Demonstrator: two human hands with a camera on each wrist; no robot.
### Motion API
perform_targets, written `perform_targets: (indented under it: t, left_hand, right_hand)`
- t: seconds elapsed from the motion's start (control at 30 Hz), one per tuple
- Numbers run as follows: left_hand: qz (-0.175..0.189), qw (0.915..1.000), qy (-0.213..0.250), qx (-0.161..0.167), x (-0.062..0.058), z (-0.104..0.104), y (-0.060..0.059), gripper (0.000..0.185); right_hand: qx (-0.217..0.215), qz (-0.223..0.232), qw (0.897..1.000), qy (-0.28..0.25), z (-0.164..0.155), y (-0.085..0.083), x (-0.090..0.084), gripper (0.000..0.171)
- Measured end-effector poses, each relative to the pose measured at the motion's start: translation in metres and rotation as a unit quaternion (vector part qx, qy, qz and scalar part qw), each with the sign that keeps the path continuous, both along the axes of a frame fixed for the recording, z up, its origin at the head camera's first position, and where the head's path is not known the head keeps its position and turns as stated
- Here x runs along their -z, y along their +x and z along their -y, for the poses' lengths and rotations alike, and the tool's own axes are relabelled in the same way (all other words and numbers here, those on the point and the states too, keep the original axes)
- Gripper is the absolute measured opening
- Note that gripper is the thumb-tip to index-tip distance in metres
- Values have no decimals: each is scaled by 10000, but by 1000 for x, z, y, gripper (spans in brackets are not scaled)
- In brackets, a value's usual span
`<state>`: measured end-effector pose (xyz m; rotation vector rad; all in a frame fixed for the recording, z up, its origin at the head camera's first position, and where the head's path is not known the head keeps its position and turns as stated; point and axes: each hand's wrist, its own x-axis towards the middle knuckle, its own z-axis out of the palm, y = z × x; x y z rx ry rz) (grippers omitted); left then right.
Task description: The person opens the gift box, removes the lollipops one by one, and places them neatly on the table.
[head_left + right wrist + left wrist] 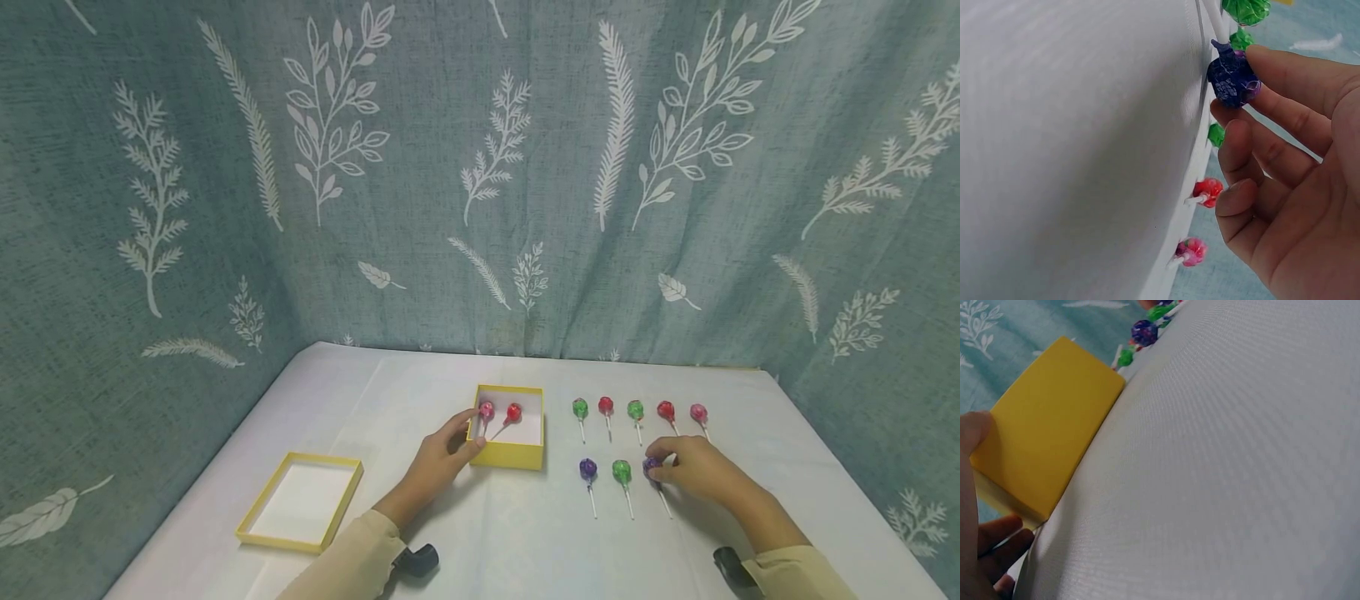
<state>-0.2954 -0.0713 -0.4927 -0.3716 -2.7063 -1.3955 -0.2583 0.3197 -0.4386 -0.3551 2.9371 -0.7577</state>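
My left hand (438,458) holds the near left corner of a yellow box (510,455), the thumb at its front and the fingers along its left side. Inside the box lie a pink lollipop (487,410) and a red lollipop (513,412). My right hand (697,471) pinches a purple-wrapped lollipop (1233,81) by its head between thumb and fingers. To its left on the table are a green lollipop (622,472) and another purple lollipop (588,469). The right wrist view shows the remaining fingers loosely curled.
Behind the front row, a back row holds green (581,407), red (606,405) and pink lollipops (699,412), among several. A yellow-rimmed box lid (342,510) lies inside-up at the left of the white table (510,533). A patterned curtain (435,183) hangs behind.
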Motion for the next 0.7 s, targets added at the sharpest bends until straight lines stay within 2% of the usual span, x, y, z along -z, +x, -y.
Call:
perform_targets:
  t: [0.2,0.37,0.7]
  left_hand:
    - [71,10000,19,-32,2,-1,-1,53]
    - [70,10000,-18,-27,2,-1,0,54]
    - [82,10000,3,-44,-3,-1,2,54]
  right_hand:
    - [101,20,9999,86,0,0,-1,21]
    - [92,209,9995,213,2,-3,-5,21]
    - [-117,335,9975,607,14,-4,-9,22]
